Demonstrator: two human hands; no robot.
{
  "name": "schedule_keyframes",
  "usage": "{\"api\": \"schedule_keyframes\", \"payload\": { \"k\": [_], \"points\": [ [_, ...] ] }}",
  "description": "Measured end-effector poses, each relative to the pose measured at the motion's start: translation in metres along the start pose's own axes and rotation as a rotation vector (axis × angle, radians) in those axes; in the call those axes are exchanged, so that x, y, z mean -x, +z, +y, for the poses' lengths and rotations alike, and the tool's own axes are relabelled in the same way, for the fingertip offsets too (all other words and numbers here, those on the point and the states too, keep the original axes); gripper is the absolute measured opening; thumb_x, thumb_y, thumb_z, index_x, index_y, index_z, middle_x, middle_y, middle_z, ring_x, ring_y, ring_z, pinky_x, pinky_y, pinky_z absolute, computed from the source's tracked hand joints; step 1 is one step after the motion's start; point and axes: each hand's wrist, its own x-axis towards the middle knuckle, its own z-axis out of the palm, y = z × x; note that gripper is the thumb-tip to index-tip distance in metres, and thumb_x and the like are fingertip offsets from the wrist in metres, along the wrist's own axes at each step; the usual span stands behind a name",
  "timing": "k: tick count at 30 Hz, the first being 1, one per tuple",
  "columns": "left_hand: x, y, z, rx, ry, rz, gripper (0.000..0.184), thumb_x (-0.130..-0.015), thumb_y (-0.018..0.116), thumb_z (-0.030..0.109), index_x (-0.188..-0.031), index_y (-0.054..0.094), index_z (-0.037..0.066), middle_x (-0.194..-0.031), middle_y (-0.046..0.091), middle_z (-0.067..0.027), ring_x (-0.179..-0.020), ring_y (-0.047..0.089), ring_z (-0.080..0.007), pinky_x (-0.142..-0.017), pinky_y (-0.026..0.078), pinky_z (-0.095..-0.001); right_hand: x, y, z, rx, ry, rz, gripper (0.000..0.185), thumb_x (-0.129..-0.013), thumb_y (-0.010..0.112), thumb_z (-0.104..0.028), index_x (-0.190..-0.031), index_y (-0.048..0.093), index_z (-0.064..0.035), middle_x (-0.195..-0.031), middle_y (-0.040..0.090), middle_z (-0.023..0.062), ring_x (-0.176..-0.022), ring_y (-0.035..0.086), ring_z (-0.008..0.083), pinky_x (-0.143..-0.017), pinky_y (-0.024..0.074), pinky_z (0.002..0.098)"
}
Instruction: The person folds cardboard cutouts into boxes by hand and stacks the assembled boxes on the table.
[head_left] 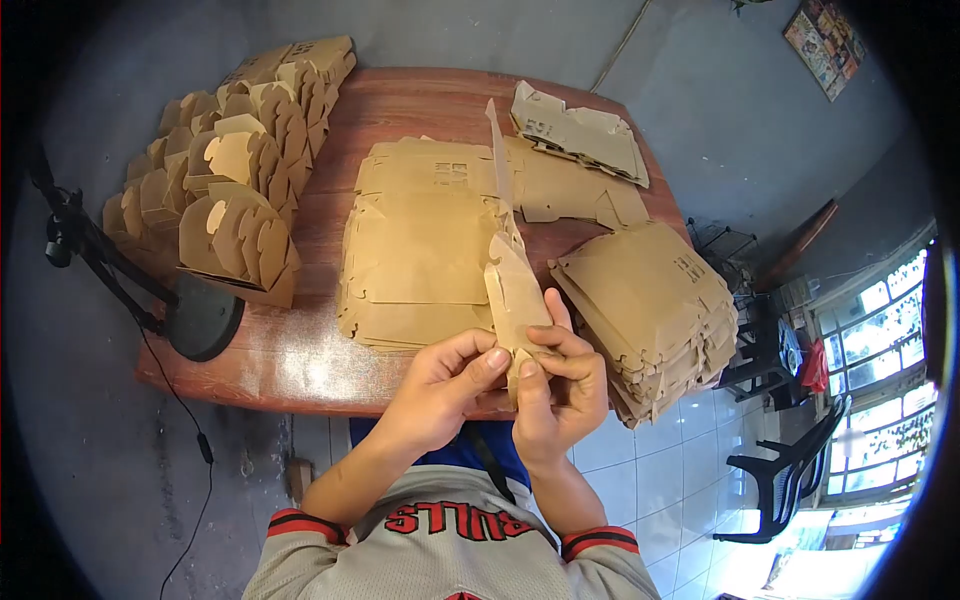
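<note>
Cardboard (515, 305) in left grip (440, 385), right grip (562, 390); lower end partly hidden.

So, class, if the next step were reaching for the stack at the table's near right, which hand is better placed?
Probably the right hand: it is closer to that cardboard stack, while the left hand is farther across. Both are on the folded cardboard piece, so the left could likely keep it.

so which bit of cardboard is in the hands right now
The cardboard piece seen nearly edge-on, pinched near its lower end by the left hand and the right hand. The other cardboard lies in flat stacks or stands as folded boxes.
</note>
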Motion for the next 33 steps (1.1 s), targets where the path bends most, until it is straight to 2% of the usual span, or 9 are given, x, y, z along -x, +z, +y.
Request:
{"api": "schedule_keyframes", "payload": {
  "k": [8,11,15,18,21,27,33],
  "points": [
    [-0.004,0.006,0.001,-0.136,-0.02,-0.019,0.026,-0.102,0.05,0.022,-0.11,0.055,-0.002,-0.097,0.06,-0.0029,-0.087,0.057,-0.0067,-0.077,0.05,-0.0224,0.0,-0.005,-0.001,0.01,-0.013,0.012,0.011,-0.086,0.058,0.001,-0.09,0.048,0.0018,-0.095,0.059,0.018,-0.119,0.053,0.0434,-0.099,0.0408,0.0436],
    [-0.004,0.014,0.006,-0.195,-0.019,-0.05,0.027,-0.103,0.048,0.023,-0.11,0.055,-0.002,-0.097,0.059,-0.0019,-0.086,0.055,-0.0052,-0.076,0.049,-0.0213,0.0,-0.009,0.003,0.032,-0.081,-0.003,0.012,-0.085,0.061,0.004,-0.089,0.05,0.0016,-0.093,0.063,0.0176,-0.118,0.056,0.0427,-0.098,0.0451,0.045],
    [-0.007,0.008,0.003,-0.327,-0.009,-0.103,0.028,-0.103,0.048,0.025,-0.11,0.055,-0.002,-0.096,0.06,-0.0015,-0.085,0.055,-0.0042,-0.074,0.048,-0.0207,0.001,-0.011,0.004,-0.009,-0.082,0.018,0.011,-0.085,0.059,0.005,-0.088,0.05,0.0012,-0.091,0.063,0.0164,-0.115,0.057,0.0422,-0.1,0.0426,0.0504],
    [-0.007,0.0,0.0,-0.358,-0.043,-0.1,0.031,-0.102,0.049,0.023,-0.114,0.056,-0.005,-0.106,0.061,-0.0062,-0.097,0.058,-0.0103,-0.084,0.05,-0.0266,0.0,-0.01,0.006,-0.074,-0.085,0.034,0.011,-0.084,0.06,0.005,-0.088,0.05,0.0009,-0.092,0.063,0.016,-0.116,0.057,0.042,-0.102,0.0411,0.052],
    [-0.009,0.005,0.003,-0.264,-0.012,-0.096,0.022,-0.1,0.054,0.019,-0.107,0.056,-0.002,-0.094,0.061,-0.002,-0.083,0.056,-0.0057,-0.07,0.048,-0.0218,0.0,-0.011,0.007,-0.062,-0.08,0.033,0.011,-0.084,0.061,0.004,-0.087,0.051,0.0007,-0.093,0.063,0.0162,-0.117,0.056,0.041,-0.102,0.0405,0.0514],
    [-0.013,0.006,0.003,-0.249,0.135,0.098,0.018,-0.092,0.065,0.008,-0.105,0.059,-0.003,-0.094,0.065,-0.0064,-0.083,0.062,-0.0094,-0.07,0.054,-0.0237,-0.005,-0.024,0.007,0.004,-0.029,-0.102,0.008,-0.082,0.064,0.003,-0.085,0.058,-0.0001,-0.1,0.062,0.0189,-0.122,0.053,0.0411,-0.103,0.0406,0.0484],
    [-0.011,0.011,0.016,-0.288,0.168,0.153,0.012,-0.091,0.066,0.007,-0.097,0.063,-0.003,-0.089,0.067,-0.0074,-0.079,0.065,-0.0108,-0.061,0.058,-0.024,-0.012,-0.024,0.002,-0.018,0.008,-0.182,0.007,-0.08,0.068,0.002,-0.086,0.067,-0.0014,-0.106,0.059,0.0187,-0.125,0.05,0.0418,-0.102,0.0424,0.0468]
  ]
}}
